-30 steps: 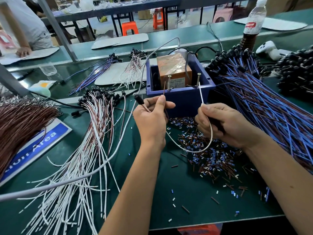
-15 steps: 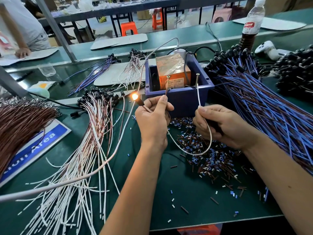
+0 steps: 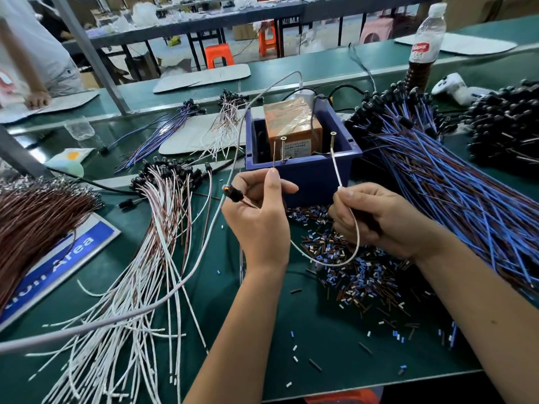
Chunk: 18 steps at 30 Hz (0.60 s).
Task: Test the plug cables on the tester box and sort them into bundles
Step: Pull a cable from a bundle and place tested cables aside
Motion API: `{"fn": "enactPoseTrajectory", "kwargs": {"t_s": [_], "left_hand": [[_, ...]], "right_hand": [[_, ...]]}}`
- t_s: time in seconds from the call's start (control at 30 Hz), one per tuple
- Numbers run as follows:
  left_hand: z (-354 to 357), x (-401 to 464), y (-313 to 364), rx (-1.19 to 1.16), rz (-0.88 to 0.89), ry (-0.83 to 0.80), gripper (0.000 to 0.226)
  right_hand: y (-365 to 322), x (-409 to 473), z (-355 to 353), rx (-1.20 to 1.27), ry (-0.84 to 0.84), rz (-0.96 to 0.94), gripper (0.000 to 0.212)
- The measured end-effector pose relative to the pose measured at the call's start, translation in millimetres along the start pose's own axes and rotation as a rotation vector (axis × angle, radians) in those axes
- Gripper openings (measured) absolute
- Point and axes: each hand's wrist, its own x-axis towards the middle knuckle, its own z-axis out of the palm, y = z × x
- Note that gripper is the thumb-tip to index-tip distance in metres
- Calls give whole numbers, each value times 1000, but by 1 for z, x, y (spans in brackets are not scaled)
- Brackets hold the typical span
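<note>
Left hand (image 3: 259, 217) pinches the brown lead at one screw (image 3: 283, 147); right hand (image 3: 376, 220) pinches the white lead (image 3: 338, 173) at the other.

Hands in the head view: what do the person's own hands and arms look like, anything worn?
Both are bare: the left hand and right hand carry no gloves, rings or watch that show, and the forearms run uncovered to the frame edge, with no sleeve in view. Fingernails are short and unpainted.

Cola bottle (image 3: 425, 45) back right, orange stools (image 3: 219, 55), white controller (image 3: 455, 88)
</note>
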Motion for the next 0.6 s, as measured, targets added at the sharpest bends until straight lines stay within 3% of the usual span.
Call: {"fn": "enactPoseTrajectory", "kwargs": {"t_s": [0.13,0.23,0.3,0.43,0.6], "left_hand": [[23,-16,9,21,45,-163,12],[59,-28,16,23,23,-303,13],[84,-35,20,71,5,-368,12],[139,-46,25,176,-4,-476,12],[214,-66,19,319,12,-639,13]], "right_hand": [[-7,-2,3,40,111,-78,44],[-15,-8,0,96,291,-161,42],[-23,-14,-8,99,434,-185,58],[-47,-52,-38,96,672,-306,67],[-84,-111,-78,21,918,-472,25]]}}
